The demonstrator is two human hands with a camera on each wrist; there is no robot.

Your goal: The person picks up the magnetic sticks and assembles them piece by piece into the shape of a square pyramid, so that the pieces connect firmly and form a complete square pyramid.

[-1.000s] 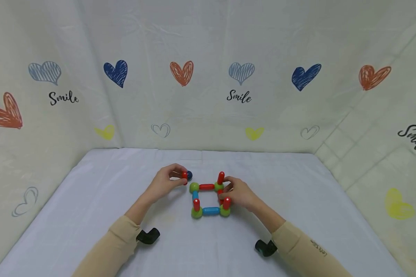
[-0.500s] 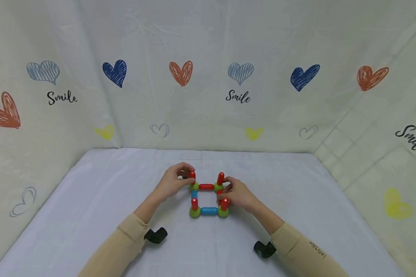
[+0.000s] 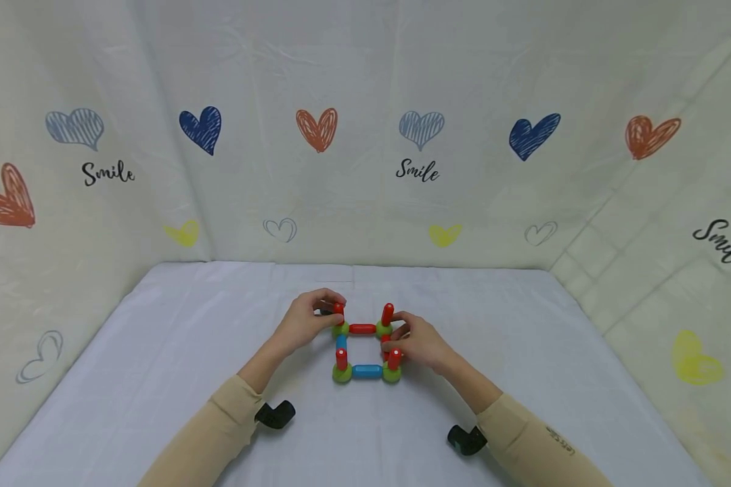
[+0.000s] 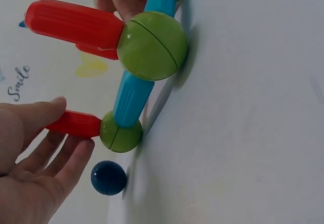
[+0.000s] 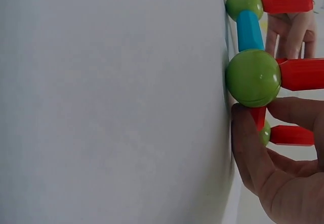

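A square frame of green balls joined by blue rods (image 3: 367, 371) and red rods (image 3: 362, 329) lies on the white table. Red rods stand upright on its corner balls. My left hand (image 3: 306, 318) pinches the upright red rod (image 4: 76, 123) on the far left green ball (image 4: 120, 132); rod and ball meet. At the right side, my right hand (image 3: 422, 341) holds the red side rod (image 5: 258, 116) between thumb and fingers, close beside the near right green ball (image 5: 253, 78). Behind the left hand, a dark blue ball (image 4: 109, 177) sits on the table, mostly hidden in the head view.
Black wrist-worn pieces (image 3: 275, 414) stick out from both beige sleeves (image 3: 210, 433). A white cloth covers the table (image 3: 219, 291). Behind it hangs a pale curtain (image 3: 365, 189) printed with hearts and "Smile".
My left hand has moved right with the red rod, from beside the dark blue ball onto the far left green ball, where the rod now stands upright. My right hand keeps its place.
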